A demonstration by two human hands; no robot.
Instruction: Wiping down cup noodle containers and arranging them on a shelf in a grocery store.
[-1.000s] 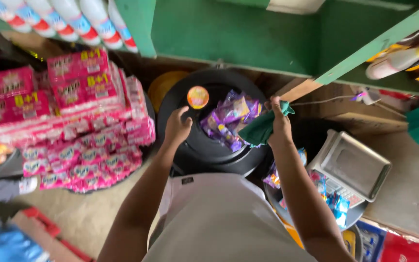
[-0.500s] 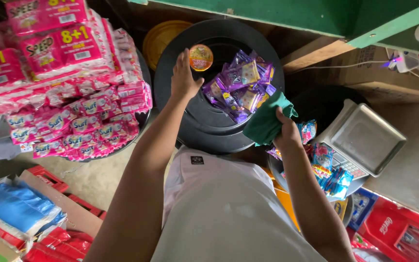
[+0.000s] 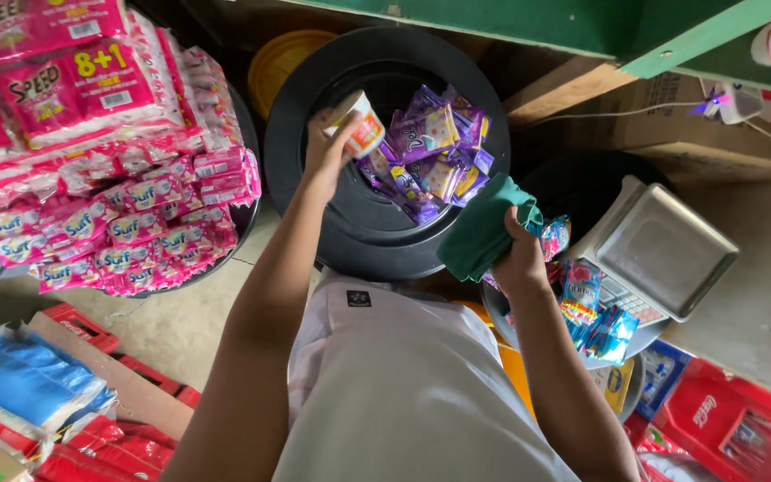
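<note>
Now the left hand (image 3: 327, 152) is wrapped tight around a small cup (image 3: 363, 125) over the black tub (image 3: 314, 107). It looks light and easy to crush; hold its sides. The right hand (image 3: 519, 259) squeezes a soft green cloth (image 3: 484, 223).

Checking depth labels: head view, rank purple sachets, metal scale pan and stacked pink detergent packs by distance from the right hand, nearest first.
1. Purple sachets: in the black tub, just up and left of the right hand that grips the green cloth.
2. Metal scale pan: off to the hand's right.
3. Stacked pink detergent packs: far left, beyond the left hand.
</note>
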